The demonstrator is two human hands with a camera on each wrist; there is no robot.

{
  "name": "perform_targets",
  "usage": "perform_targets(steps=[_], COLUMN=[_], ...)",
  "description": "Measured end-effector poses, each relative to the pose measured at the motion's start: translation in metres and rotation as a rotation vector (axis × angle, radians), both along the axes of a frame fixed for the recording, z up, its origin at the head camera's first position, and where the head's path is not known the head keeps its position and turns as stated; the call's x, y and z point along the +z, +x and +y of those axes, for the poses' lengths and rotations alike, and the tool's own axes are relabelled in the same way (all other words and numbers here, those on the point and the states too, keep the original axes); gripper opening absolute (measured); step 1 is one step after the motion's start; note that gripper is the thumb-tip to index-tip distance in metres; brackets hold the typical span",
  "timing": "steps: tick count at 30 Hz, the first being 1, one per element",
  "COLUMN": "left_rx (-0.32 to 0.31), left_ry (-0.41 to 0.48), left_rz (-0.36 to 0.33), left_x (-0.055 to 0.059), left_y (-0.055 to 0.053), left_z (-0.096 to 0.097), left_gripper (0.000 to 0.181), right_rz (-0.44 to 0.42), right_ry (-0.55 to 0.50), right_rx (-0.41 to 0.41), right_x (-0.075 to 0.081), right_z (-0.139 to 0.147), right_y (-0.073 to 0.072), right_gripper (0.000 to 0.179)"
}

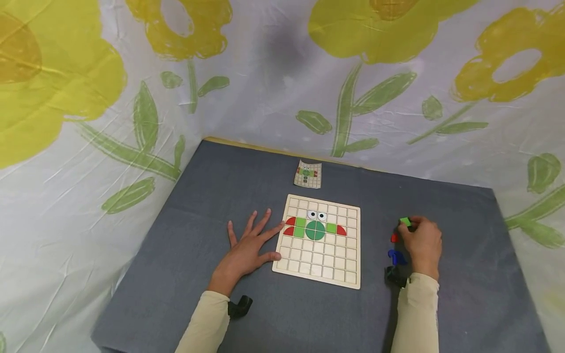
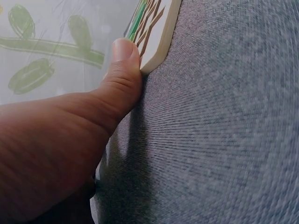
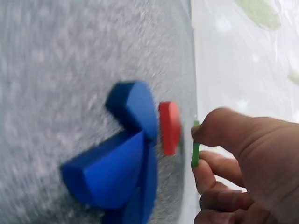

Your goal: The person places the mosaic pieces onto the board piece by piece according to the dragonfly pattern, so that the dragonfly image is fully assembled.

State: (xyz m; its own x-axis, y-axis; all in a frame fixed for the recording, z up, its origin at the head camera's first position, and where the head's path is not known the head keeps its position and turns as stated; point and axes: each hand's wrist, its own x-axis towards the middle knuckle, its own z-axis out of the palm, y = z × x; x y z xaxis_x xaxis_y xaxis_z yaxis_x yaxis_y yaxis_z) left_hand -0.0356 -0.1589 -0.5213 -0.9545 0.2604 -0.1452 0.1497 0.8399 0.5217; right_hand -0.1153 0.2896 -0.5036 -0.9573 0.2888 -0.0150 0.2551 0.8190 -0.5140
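My right hand [image 1: 422, 242] pinches a light green square tile [image 1: 405, 222] between thumb and fingers, to the right of the board. In the right wrist view the same green tile [image 3: 195, 143] appears edge-on at the fingertips. My left hand [image 1: 248, 251] lies with spread fingers at the left edge of the wooden grid board [image 1: 317, 272], its thumb [image 2: 122, 56] on the board's corner. On the board are two googly-eye tiles [image 1: 317, 215], a dark green circle [image 1: 315, 230] of quarter pieces, light green squares [image 1: 299, 228] and red quarter pieces [image 1: 289, 226].
Beside the right hand lie a red piece [image 1: 394, 238] and several blue pieces [image 1: 398, 257]. A pattern card [image 1: 308, 175] showing a similar figure lies behind the board on the grey table [image 1: 185, 215]. A flower-printed curtain [image 1: 265, 98] surrounds the table.
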Motion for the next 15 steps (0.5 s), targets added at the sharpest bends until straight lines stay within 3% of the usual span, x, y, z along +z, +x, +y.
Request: perform_targets(steps=[4, 10, 15], left_rx=[0.002, 0.000, -0.010], left_ry=[-0.006, -0.015, -0.007], left_rz=[0.004, 0.014, 0.013], left_x=[0.000, -0.001, -0.001], left_y=[0.000, 0.000, 0.000], left_z=[0.000, -0.001, -0.001], left_gripper=[0.090, 0.090, 0.090], right_rz=[0.055, 0.166, 0.194], right_ry=[-0.041, -0.039, -0.048], right_rx=[0.073, 0.267, 0.404], right_x=[0.007, 0.016, 0.017], right_z=[-0.012, -0.043, -0.067], right_y=[0.004, 0.013, 0.022], right_gripper=[0.042, 0.037, 0.036])
